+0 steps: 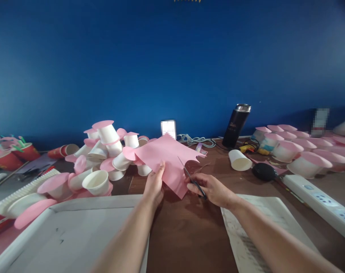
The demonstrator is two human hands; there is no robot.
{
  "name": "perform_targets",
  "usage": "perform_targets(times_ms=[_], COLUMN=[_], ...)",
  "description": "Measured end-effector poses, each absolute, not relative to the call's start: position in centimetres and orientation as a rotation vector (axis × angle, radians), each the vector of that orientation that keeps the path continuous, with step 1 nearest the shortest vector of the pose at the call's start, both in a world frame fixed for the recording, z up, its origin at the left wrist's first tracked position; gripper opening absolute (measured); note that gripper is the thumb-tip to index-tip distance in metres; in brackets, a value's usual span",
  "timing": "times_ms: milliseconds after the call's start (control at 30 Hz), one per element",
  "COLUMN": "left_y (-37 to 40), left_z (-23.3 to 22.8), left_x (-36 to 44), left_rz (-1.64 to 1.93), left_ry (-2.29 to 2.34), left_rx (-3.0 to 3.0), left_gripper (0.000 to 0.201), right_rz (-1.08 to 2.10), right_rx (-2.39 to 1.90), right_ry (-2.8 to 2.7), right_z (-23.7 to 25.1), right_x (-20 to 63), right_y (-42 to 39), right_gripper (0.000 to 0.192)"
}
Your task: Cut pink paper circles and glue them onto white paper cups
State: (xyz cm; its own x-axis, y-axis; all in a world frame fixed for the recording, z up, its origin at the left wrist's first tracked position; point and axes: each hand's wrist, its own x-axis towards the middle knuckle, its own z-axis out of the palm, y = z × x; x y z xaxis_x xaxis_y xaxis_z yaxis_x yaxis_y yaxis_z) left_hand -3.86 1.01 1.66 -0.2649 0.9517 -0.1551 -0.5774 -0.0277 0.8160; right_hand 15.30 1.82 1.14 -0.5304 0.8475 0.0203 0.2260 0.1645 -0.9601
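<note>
A sheet of pink paper (169, 151) with curved cut-outs along its right side is held up over the brown table. My left hand (155, 185) pinches its lower left edge, thumb on top. My right hand (208, 187) is closed round the black handles of a pair of scissors (188, 174). The scissor blades point up and left and lie at the right part of the paper. To the left of the paper, white paper cups (106, 134) with pink paper discs are piled up. An uncovered white cup (96, 182) stands in front of that pile.
At the back right a black thermos (236, 125) stands near a white cup lying on its side (240, 160). Rows of pink-topped cups (309, 163), a round black object (264, 171) and a power strip (323, 201) lie right. A shallow white box (84, 235) and printed paper (263, 227) flank my arms.
</note>
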Motion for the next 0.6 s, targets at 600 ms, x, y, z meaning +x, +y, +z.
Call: perform_targets(times_ms=[600], left_y=[1.21], left_z=[0.85], left_x=[-4.24], left_rz=[1.573], left_ry=[1.047], left_rx=[0.631], left_gripper=[0.051], right_rz=[1.398], right_rx=[-1.029], right_ry=[-1.746], right_z=[1.93], right_x=[14.96], right_y=[1.41], right_gripper=[0.034])
